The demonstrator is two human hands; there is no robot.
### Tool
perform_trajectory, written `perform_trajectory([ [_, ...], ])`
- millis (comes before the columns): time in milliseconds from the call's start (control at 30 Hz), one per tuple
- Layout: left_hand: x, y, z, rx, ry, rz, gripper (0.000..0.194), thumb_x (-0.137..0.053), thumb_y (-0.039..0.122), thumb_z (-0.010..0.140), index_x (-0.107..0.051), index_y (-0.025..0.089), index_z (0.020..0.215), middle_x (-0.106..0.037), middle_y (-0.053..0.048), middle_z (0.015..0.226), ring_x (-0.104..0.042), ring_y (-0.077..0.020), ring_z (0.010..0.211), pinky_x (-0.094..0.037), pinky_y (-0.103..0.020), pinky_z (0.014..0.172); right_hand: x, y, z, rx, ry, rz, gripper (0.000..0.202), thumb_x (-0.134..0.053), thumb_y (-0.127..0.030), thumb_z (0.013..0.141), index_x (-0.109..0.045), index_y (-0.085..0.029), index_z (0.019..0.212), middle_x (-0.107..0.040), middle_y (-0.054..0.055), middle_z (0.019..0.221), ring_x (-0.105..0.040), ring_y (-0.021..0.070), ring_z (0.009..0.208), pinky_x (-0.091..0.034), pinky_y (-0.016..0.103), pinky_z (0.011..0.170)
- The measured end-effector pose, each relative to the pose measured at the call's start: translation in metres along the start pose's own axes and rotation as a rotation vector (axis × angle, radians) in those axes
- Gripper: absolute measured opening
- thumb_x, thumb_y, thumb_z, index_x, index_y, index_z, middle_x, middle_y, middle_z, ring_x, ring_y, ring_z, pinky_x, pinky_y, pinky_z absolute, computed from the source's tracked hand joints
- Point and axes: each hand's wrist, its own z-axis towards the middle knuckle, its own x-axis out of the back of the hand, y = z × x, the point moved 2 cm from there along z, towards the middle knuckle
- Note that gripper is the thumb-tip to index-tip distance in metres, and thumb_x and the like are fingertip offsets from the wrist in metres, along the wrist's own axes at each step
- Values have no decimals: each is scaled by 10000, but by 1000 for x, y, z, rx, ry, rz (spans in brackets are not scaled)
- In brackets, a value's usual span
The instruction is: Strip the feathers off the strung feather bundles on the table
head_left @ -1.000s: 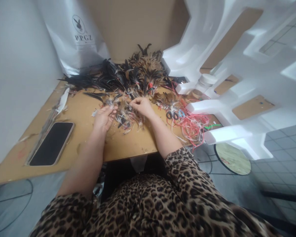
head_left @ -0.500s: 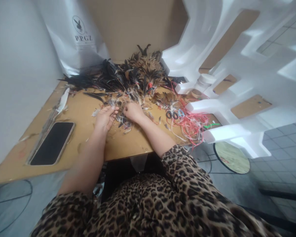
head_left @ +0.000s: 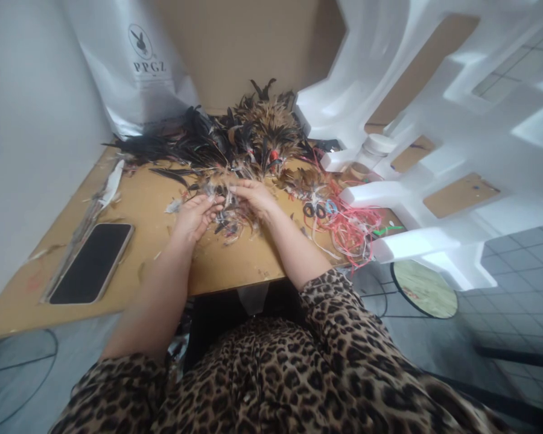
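Observation:
Both hands are over the brown table point(head_left: 235, 274), close together at a small heap of brown and grey feathers point(head_left: 228, 226). My left hand point(head_left: 196, 214) is closed, thumb against fingers, on feathers at the heap's left side. Facing it from the right, my right hand point(head_left: 253, 196) has its thumb and fingertips pressed together at the same feathers; what lies between them is too small to make out. Behind them spreads a large pile of black feathers point(head_left: 185, 144) and brown feathers point(head_left: 276, 123).
A phone point(head_left: 93, 262) lies at the left. At the right are black-handled scissors point(head_left: 314, 210), tangled pink string point(head_left: 350, 226), a clear jar point(head_left: 374, 149) and white foam point(head_left: 416, 244) overhanging the table. A white bag point(head_left: 140, 90) stands behind.
My right hand has opened out from a curled shape, its fingers now reaching further left over the feathers. My left hand stays nearly in place. The view has shifted slightly.

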Motion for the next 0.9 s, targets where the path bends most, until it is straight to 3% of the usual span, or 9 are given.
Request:
perform_trajectory([
  [267,-1,-3,0,36,-41,41,89,-670,154,692,-611,99,730,-676,-55,695,-631,-96,543,-409,-124,398,-11,11,-1,158,54,-167,275,-665,-393,623,-520,-159,638,-463,-70,515,-377,51,481,-309,190,502],
  [533,-6,-5,-3,16,-43,98,103,-684,147,664,-641,91,739,-680,-78,707,-614,-83,535,-427,-118,426,-15,18,2,258,56,-313,248,-593,-382,683,-483,-167,632,-507,-49,551,-467,78,552,-365,203,576],
  [733,-5,-5,-2,-6,18,126,100,-704,139,642,-623,87,674,-664,-73,655,-592,-72,510,-428,-119,437,-17,19,0,212,49,-258,298,-636,-425,648,-498,-162,624,-516,-50,546,-450,68,529,-346,193,542],
  [900,-1,-4,1,-25,2,70,100,-703,136,646,-625,89,687,-675,-77,693,-581,-59,510,-427,-113,437,-18,13,-5,86,15,-139,363,-698,-458,580,-484,-165,594,-455,-72,470,-337,38,423,-248,182,438],
])
